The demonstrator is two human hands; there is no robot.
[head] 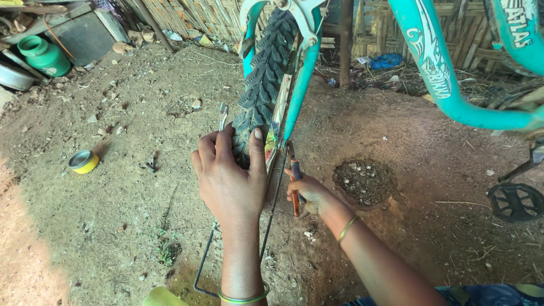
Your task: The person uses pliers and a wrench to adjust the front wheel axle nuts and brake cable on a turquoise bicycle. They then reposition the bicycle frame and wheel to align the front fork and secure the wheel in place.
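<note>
Head view: left hand (229,181) nearest, at 6 o'clock, fingers (258,150) clamped around the knobby black tyre (263,79), thumb on its right side. A wrench (222,116) pokes up just behind the fingers. Right hand (309,195) at 5 o'clock, fingers closed on an orange-handled tool (294,181), tip up against the wheel rim. Tyre sits upright between the teal fork (303,73), running to 12. Yellow tin (83,161) at 9 on dirt ground (113,226). Pedal (515,201) at 3.
</note>
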